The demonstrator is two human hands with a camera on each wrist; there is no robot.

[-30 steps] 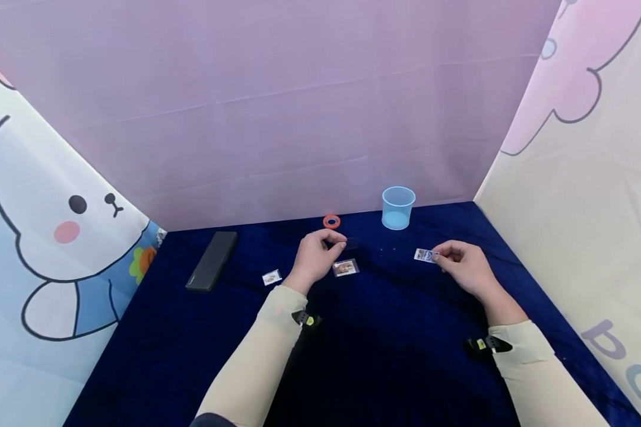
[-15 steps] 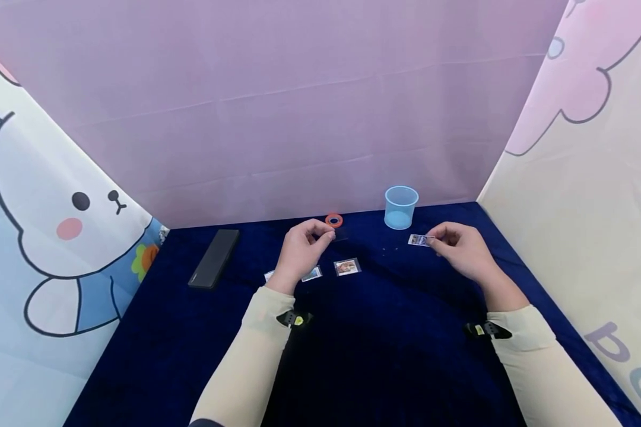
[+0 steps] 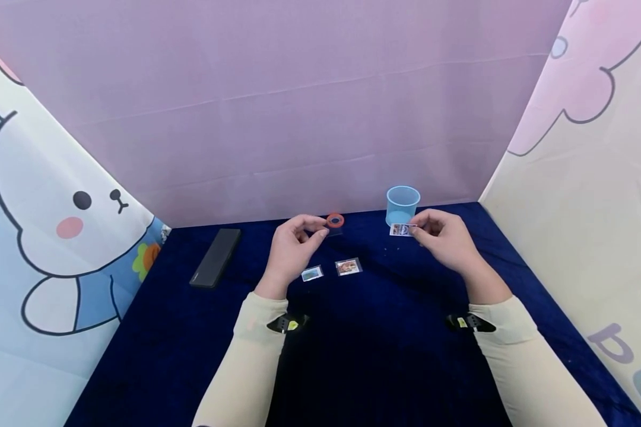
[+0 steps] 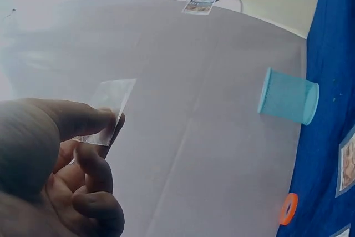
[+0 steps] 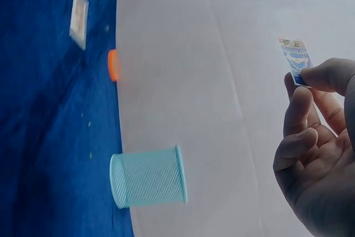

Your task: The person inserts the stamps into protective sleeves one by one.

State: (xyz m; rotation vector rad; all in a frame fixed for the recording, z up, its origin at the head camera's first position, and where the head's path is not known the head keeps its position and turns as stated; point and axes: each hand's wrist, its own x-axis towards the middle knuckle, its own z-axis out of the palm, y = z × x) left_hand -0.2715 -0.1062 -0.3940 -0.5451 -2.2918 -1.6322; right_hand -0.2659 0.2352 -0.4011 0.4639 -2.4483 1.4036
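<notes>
My left hand (image 3: 291, 252) pinches a small clear plastic sleeve (image 4: 117, 94) between thumb and forefinger, raised over the cloth. Between the thumb and fingers of my right hand (image 3: 448, 243) is a small printed card (image 5: 295, 55), blue and white with a picture at one end. In the head view this card overlaps the lower front of the blue cup (image 3: 403, 204). Two more small picture cards lie on the cloth: a bluish one (image 3: 312, 273) beside the left wrist, and a brown-toned one in a clear sleeve (image 3: 348, 267) to its right.
A dark blue cloth (image 3: 384, 332) covers the table. An orange-red ring (image 3: 335, 220) lies at the back, just beyond the left fingertips. At the left lies a long black case (image 3: 216, 258). Fabric walls (image 3: 320, 107) enclose the back and both sides.
Both hands have risen. The right hand with its card has moved left; the left hand has shifted slightly left, uncovering the bluish card and hiding another small card.
</notes>
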